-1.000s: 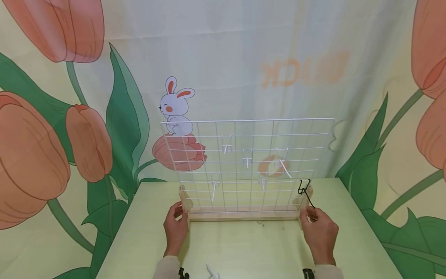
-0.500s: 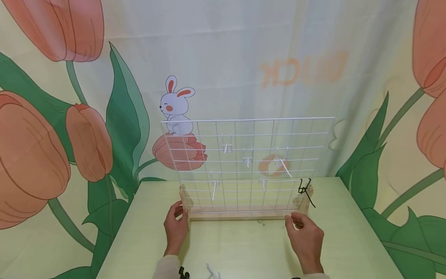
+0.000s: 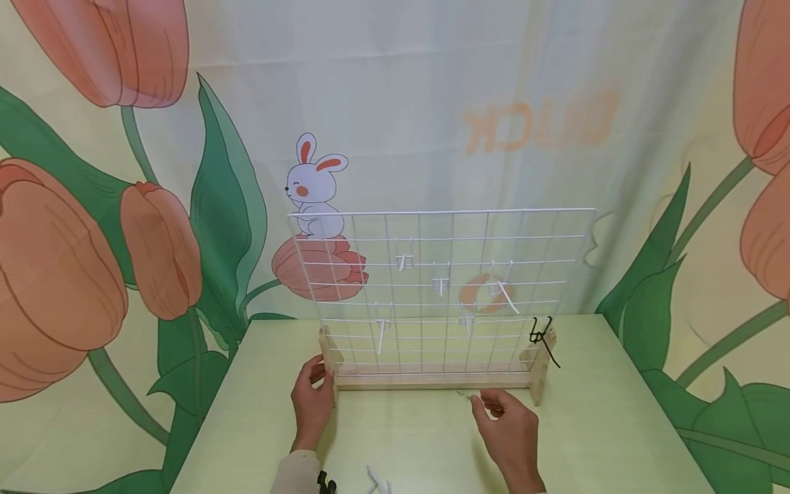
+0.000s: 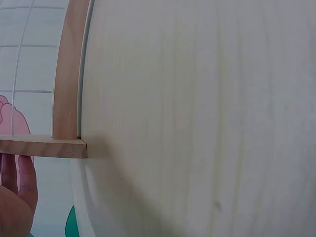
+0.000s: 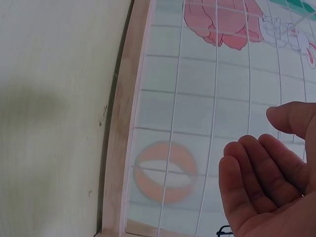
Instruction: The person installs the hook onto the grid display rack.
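Observation:
A white wire grid panel stands upright in a wooden base on a pale green table. Several white hooks hang on the grid, and one black hook sits at its lower right corner. My left hand grips the base's left foot; its fingers show beside that foot in the left wrist view. My right hand hovers empty over the table in front of the base, fingers relaxed. Its bare palm faces the grid.
Loose white hooks and a black piece lie at the table's near edge. Small specks lie in front of the base rail. A printed tulip-and-rabbit curtain hangs close behind the table.
My right hand has let go of the base's right foot and moved left along the front of the base. The left hand has stayed on the left foot.

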`<state>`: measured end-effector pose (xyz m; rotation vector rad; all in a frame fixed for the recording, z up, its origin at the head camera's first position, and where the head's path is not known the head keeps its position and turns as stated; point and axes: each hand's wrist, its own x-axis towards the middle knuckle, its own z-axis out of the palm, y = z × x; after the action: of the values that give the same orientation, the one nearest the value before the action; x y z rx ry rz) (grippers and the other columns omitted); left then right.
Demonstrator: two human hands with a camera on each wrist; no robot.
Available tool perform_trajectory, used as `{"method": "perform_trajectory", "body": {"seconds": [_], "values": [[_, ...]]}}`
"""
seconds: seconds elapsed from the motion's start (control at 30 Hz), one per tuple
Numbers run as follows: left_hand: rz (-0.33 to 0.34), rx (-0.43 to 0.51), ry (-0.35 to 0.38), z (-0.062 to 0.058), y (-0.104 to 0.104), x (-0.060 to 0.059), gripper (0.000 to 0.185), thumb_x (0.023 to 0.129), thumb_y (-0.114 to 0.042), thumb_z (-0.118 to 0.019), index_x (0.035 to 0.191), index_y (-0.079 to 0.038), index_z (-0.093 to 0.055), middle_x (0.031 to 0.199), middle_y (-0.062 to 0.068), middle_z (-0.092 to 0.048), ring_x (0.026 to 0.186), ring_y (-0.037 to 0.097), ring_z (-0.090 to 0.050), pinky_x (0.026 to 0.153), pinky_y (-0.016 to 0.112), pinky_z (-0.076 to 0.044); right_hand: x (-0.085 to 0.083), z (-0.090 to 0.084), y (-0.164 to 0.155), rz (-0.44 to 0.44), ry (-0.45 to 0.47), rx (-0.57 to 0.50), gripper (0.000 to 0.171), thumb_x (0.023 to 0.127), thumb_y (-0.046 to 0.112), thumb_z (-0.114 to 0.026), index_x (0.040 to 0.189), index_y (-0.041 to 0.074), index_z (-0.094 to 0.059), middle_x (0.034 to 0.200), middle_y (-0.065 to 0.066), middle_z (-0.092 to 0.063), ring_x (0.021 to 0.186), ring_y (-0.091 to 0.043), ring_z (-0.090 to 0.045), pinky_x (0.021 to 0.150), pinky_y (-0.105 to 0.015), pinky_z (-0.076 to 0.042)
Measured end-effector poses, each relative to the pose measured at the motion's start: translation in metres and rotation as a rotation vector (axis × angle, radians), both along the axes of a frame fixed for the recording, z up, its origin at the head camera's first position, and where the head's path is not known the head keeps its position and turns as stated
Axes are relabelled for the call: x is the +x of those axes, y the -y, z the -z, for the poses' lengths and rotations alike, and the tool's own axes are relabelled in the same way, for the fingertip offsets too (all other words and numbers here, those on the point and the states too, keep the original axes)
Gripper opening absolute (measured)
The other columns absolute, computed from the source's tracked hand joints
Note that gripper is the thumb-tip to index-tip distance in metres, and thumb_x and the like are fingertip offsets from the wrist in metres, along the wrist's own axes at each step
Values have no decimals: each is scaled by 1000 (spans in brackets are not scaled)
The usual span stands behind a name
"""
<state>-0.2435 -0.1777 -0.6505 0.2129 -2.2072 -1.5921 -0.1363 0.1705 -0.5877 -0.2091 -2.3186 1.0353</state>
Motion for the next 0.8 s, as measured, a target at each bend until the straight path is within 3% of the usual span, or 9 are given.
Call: {"method": "perform_trajectory", "body": {"seconds": [0.27, 0.53, 0.8], "values": [[-18, 1, -9, -1, -1, 0, 35, 100, -13, -74, 134, -18, -67, 118, 9, -74, 111, 25, -72, 90, 39, -63, 11, 3, 31, -148, 78, -5, 10, 87, 20, -88, 94, 19, -82, 89, 6, -80, 78, -12, -76, 70, -26, -62], [-10, -13, -25, -2, 0, 1, 35, 100, -11, -73, 134, -18, -68, 116, 10, -76, 110, 28, -72, 88, 42, -65, 19, 8, 63, -265, 117, -8, 10, 87, 20, -88, 93, 20, -80, 87, 8, -79, 78, -12, -76, 70, -27, -62], [8, 4, 7, -2, 4, 0, 35, 101, -14, -73, 134, -20, -68, 119, 7, -77, 112, 24, -72, 90, 42, -64, 30, 23, 90, -466, 271, -35, 13, 90, 25, -85, 100, 18, -80, 91, 5, -79, 81, -12, -74, 69, -24, -60]]}}
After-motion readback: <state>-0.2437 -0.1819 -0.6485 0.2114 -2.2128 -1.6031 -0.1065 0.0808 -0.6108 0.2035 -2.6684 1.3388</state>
